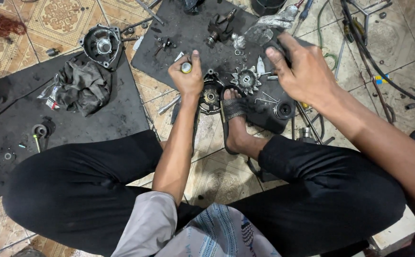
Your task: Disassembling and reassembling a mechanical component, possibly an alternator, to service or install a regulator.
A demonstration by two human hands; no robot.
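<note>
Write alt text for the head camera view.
A seated person's left hand grips a small yellow-tipped tool above a round metal housing, while the right hand reaches over a toothed rotor on a black mat strewn with parts.

Soft, even overhead light fills the frame, moderately bright, with only faint shadows beneath the arms and legs. A dull sheen marks the black mat (pixel 193 33) at upper centre. The right hand (pixel 302 71) is slightly motion-blurred. Wide-angle distortion bends the floor tiles (pixel 55 16) toward the frame's edges; corners soften.
</note>
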